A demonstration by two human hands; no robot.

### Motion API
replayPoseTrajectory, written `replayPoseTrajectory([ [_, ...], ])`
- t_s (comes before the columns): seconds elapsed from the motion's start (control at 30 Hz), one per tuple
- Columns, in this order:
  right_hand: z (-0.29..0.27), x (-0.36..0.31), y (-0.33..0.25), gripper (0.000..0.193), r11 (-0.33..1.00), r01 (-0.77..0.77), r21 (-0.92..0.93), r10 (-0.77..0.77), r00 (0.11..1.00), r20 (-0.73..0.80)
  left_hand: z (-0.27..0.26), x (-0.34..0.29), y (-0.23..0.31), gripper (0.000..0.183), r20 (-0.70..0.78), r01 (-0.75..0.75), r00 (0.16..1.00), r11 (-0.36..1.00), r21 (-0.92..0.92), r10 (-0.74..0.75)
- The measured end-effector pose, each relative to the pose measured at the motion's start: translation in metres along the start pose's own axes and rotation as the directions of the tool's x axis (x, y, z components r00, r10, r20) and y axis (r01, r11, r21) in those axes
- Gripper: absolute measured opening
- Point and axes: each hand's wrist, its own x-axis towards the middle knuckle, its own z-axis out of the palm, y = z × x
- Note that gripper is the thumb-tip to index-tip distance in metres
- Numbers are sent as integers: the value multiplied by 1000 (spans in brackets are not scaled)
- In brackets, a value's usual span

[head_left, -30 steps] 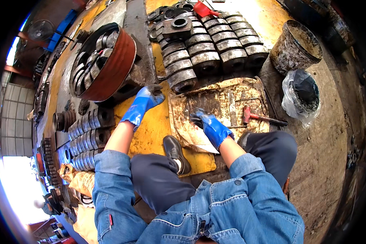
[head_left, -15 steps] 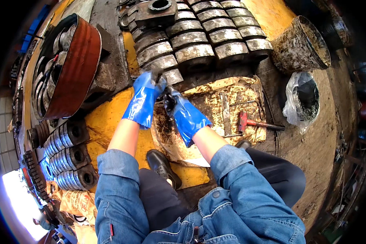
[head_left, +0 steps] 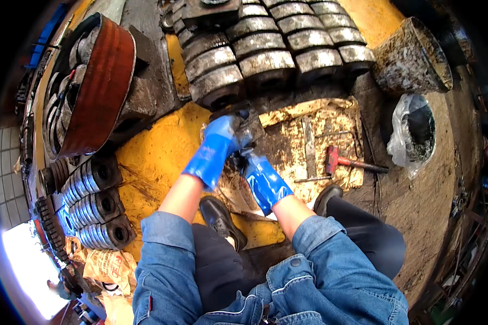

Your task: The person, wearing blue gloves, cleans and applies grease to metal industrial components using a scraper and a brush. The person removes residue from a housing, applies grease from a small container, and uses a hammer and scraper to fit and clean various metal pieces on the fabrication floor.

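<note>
My left hand [head_left: 220,142] wears a blue rubber glove with grease-darkened fingers, which are closed on a dark, greasy metal block [head_left: 251,128]. My right hand [head_left: 263,177], gloved the same way, is just nearer to me, its blackened fingers curled at the block's lower side. Much of the block is covered by the gloves, so its full shape cannot be made out. Just beyond the hands stand rows of rounded metal blocks [head_left: 265,64] with bored holes. A grease-stained sheet [head_left: 287,142] lies under and to the right of the hands.
On the sheet lie a red-headed hammer [head_left: 332,160] and a flat metal bar [head_left: 309,142]. A crusted bucket [head_left: 409,58] and a plastic-lined container [head_left: 413,132] are at right. At left stand a reddish-brown drum [head_left: 98,86] holding metal parts and stacked ribbed cylinders [head_left: 98,203].
Both hands have drawn the metal block back toward me and slightly right, away from the front of the rows. The whole view has shifted a little too.
</note>
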Motion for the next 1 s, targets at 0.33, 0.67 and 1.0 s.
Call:
replayPoseTrajectory([
  [0.33, 11, 1, 31, 16, 992, 122, 22, -123, 989, 83, -28, 2, -5, 37, 277, 314, 939, 840, -442, -205],
  [0.67, 67, -30, 99, 17, 932, 345, -112, -330, 935, 131, -122, -43, 30, 26, 26, 129, 991, 881, -456, -131],
  [1.0, 33, -76, 123, 19, 792, 437, -426, -424, 896, 130, -86, -47, 31, 32, 221, 338, 937, 861, -380, -270],
])
